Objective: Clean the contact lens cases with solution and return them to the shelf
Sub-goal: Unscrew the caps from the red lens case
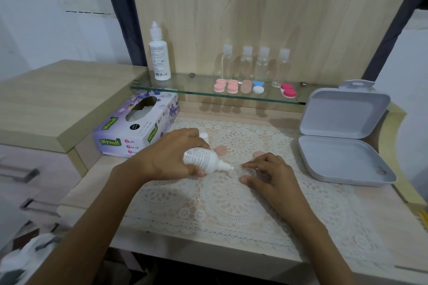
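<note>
Looking down through the head camera at a pale wooden table (382, 238) spread with a lace mat (231, 206). Wrapping the left grip (171, 155) around a small white solution bottle (203, 160), fingers and thumb curled round its body. Tipping that bottle onto its side, nozzle pointing right and almost touching the clear lens case (249, 171). Steadying the case on the mat with the right grip (269, 174), pinching it between thumb and forefinger, the other fingers curled above it. Covering most of the case that way, so not telling whether any liquid is inside.

Noting a first peach lid (220, 150) flat on the mat just beyond the bottle, and a second peach lid (258, 154) just beyond the right fingers. Noting too a small white cap (204, 136) on the mat, right behind the left knuckles.

Seeing farther back a glass shelf (185, 90) on the wood panel, bearing a tall white bottle (159, 58) at its left end and four clear bottles (246, 62) in a row. Seeing in front of those a line of closed cases: a pink case (219, 85), a second pink case (232, 86), a peach case (246, 85), a blue-and-white case (258, 87) and a magenta case (288, 90).

Finding a purple tissue box (129, 129) on the table left of the mat, and a grey hinged box (342, 162) standing open at the right.
</note>
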{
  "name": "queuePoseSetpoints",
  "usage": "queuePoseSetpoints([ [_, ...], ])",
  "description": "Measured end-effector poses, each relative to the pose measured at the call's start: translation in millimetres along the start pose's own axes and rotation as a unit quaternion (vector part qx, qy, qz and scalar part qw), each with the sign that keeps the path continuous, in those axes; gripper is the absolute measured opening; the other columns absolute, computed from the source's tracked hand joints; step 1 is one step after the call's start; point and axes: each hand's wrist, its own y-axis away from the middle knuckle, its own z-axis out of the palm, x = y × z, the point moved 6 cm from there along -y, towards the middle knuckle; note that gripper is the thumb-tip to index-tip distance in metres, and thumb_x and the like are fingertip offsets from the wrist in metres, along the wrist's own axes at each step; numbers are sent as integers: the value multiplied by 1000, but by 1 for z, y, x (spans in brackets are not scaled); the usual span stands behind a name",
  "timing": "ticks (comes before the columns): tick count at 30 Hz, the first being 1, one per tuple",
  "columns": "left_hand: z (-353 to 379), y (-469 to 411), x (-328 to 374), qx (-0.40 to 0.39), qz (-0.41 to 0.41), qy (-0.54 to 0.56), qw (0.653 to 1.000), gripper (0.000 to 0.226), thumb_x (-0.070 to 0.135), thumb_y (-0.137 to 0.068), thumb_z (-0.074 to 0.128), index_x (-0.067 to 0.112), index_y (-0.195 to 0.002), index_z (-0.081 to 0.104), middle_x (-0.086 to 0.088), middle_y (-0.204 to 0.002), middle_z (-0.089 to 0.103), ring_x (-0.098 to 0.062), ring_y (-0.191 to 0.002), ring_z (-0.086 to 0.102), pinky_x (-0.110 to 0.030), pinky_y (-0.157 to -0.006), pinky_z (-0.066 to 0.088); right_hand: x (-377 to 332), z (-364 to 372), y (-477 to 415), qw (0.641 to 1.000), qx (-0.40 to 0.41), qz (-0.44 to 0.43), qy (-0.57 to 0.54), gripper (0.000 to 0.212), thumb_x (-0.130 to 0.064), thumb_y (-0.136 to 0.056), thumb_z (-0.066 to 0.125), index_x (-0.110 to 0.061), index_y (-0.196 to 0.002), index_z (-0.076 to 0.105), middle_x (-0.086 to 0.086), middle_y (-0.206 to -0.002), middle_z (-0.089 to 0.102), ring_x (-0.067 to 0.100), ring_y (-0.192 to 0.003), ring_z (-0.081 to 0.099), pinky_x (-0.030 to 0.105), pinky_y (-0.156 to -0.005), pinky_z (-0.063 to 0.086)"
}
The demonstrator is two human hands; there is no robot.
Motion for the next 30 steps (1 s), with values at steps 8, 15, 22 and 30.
queuePoseSetpoints([
  [8,0,1,1,2,1,1,1000,52,45,-72,78,28,-119,63,22,-86,41,8,-82,41,-10,-67,26,1,0,0,1000,2,-3,5,28,-33,-75,78,-26,-102,74,-14,-100,59,5,-104,48,13,-86,34],
  [15,0,0,0,6,3,1,1000,52,45,-70,78,29,-117,64,21,-85,42,7,-81,41,-11,-66,26,0,-1,0,1000,3,-5,4,27,-32,-75,78,-26,-101,73,-13,-100,59,6,-104,48,13,-85,34],
  [22,1,2,-1,14,0,6,1000,51,45,-70,79,29,-116,64,22,-86,42,7,-82,42,-11,-67,27,-2,-1,0,1000,4,-1,1,27,-31,-75,78,-26,-101,73,-15,-99,59,4,-105,47,10,-84,32],
  [30,7,11,-12,59,-23,57,996,67,66,-63,63,32,-120,59,18,-100,49,0,-91,47,-22,-78,33,-2,-1,0,1000,2,3,-7,28,-30,-75,78,-25,-102,73,-12,-101,59,4,-106,47,10,-86,33],
])
